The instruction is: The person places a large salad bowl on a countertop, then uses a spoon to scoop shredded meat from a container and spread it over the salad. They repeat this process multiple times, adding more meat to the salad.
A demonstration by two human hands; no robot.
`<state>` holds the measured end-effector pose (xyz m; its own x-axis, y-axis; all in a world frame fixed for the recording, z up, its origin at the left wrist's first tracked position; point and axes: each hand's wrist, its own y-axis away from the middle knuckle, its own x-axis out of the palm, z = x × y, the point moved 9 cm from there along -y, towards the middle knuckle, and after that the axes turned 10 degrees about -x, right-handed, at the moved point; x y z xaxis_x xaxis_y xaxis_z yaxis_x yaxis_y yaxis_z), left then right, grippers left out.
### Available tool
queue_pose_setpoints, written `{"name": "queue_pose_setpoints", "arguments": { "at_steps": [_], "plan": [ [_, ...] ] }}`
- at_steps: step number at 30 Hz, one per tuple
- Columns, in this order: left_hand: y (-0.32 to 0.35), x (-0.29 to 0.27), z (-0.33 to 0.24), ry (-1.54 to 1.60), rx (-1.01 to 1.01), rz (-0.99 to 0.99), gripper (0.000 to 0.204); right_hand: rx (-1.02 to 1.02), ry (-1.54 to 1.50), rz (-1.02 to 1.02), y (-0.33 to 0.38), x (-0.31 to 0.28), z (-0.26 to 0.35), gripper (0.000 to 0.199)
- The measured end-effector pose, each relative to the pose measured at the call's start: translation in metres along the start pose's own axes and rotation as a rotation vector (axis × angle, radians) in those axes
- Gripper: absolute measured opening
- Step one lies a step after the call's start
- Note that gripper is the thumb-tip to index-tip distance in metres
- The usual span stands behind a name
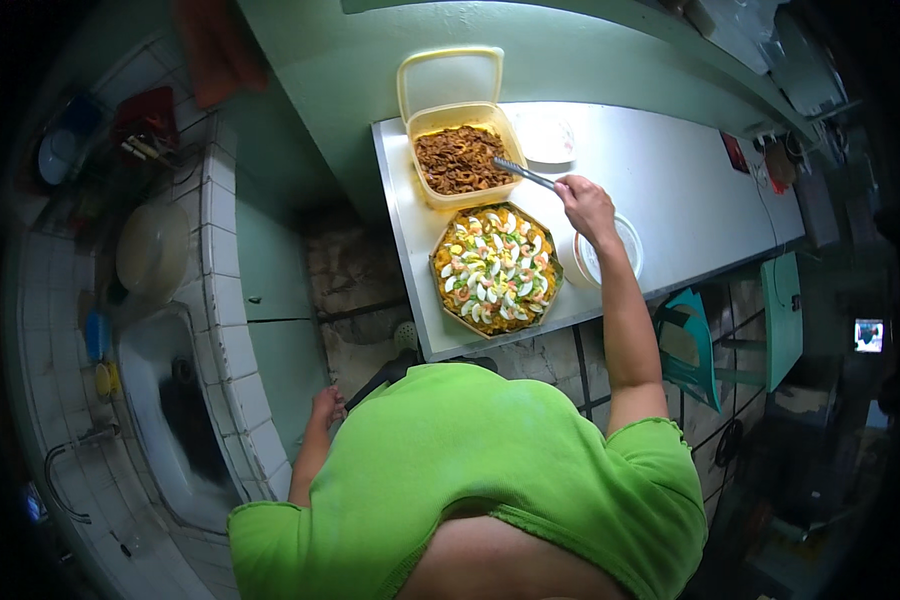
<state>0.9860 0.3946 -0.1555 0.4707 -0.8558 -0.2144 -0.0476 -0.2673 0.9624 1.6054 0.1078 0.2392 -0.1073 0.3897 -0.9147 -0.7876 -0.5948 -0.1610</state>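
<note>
My right hand (pixel 588 208) is closed round the handle end of metal tongs (pixel 535 178). The tongs' tips reach over the right side of a yellowish plastic container (pixel 433 198), whose lid (pixel 452 82) stands raised behind it. Brown chopped food, perhaps meat (pixel 460 160), fills much of this container. Directly in front sits an octagonal tray (pixel 437 290) of orange-yellow food, topped with egg wedges (pixel 487 290), shrimp and green bits. Low at my left side, my left hand (pixel 328 405) has its fingers curled; whether anything is in them is hidden.
A white plate (pixel 550 140) lies beside the yellowish container. Partly behind my right forearm stands a round white tub (pixel 625 245) on the white table (pixel 690 200). A green chair (pixel 692 345) is at the table's right front. Left are a tiled counter (pixel 232 300) and sink (pixel 155 400).
</note>
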Motion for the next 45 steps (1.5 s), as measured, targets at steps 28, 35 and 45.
{"name": "queue_pose_setpoints", "arguments": {
  "at_steps": [28, 35, 45],
  "plan": [
    [0.017, 0.015, -0.065, -0.188, 0.078, -0.045, 0.029, -0.042, -0.128, -0.244, 0.1, -0.061, -0.012, 0.025],
    [0.001, 0.015, -0.055, 0.049, 0.061, 0.008, 0.032, -0.036, 0.394, 0.108, -0.047, 0.065, 0.01, 0.021],
    [0.01, 0.0, 0.021, 0.19, 0.004, -0.024, 0.035, -0.043, 0.357, 0.171, -0.084, 0.087, 0.032, 0.022]
  ]
}}
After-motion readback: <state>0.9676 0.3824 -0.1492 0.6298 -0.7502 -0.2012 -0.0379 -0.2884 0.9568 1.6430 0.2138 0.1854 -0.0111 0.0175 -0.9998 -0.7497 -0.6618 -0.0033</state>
